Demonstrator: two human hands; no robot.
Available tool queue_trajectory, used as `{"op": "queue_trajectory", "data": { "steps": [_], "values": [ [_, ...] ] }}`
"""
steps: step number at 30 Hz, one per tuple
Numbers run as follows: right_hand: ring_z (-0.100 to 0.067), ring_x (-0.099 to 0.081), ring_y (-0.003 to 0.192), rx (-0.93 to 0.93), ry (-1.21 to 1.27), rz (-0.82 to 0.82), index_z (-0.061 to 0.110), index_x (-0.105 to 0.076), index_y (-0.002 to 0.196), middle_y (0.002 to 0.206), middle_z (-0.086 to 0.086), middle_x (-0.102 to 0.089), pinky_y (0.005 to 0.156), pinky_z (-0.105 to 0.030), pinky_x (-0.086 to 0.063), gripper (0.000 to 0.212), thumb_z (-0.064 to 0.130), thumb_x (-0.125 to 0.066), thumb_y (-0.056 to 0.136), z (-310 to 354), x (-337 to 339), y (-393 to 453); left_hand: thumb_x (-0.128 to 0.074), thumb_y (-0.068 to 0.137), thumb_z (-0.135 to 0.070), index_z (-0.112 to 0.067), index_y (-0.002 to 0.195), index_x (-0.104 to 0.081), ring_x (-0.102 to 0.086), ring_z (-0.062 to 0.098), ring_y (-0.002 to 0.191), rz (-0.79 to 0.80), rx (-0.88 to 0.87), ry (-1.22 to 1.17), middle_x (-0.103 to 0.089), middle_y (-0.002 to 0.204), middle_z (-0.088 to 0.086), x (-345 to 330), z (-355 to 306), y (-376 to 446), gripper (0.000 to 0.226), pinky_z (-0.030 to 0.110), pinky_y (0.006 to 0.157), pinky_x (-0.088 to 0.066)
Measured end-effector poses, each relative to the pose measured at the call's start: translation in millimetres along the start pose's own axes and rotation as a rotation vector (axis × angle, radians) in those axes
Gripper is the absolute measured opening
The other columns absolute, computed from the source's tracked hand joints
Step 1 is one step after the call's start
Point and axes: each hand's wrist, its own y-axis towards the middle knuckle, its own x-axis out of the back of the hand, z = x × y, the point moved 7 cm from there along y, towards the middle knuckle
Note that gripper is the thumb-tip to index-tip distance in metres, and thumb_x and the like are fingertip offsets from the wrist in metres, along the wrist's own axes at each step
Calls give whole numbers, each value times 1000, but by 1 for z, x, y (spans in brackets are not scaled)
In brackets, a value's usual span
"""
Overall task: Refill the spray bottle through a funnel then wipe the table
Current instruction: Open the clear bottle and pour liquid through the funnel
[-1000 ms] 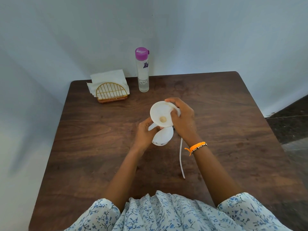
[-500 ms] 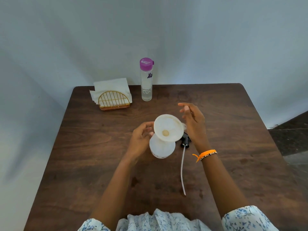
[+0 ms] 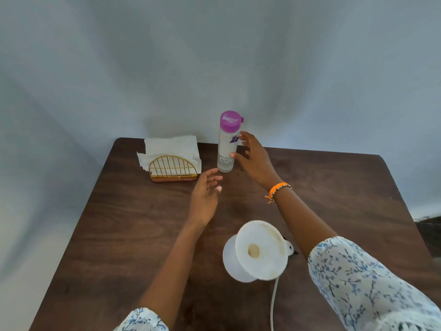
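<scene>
At table's far edge, right hand [image 3: 253, 158] spread, fingertips touching clear purple-capped water bottle [image 3: 228, 142]; left hand [image 3: 206, 199] loose, empty. Advice: wrap body low, lift straight toward white plastic funnel [image 3: 261, 250].

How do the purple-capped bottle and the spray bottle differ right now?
The purple-capped bottle is tall, slim and clear with its cap on; the spray bottle is squat, white and open, with a funnel set in its neck. The purple-capped bottle stands at the table's far edge, the right hand open beside it; the spray bottle stands nearer, untouched. Both stand upright on the table.
</scene>
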Motion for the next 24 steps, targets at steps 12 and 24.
{"op": "queue_trajectory", "data": {
  "steps": [12,24],
  "values": [
    [-25,-56,112,75,-51,34,4,-42,122,122,-14,-58,93,-34,-48,48,10,-67,82,-6,-11,27,-52,90,-4,-26,124,-46,-52,3,110,17,-14,7,-55,121,-6,-6,-8,19,41,10,84,-44],
    [-9,-50,102,190,80,-186,9,-42,123,122,2,-54,75,-6,-42,41,20,-61,88,102,76,-45,-57,88,-9,-26,126,-46,-47,3,117,26,-211,-35,-51,128,-9,2,-100,-28,43,10,89,-38]
  ]
}}
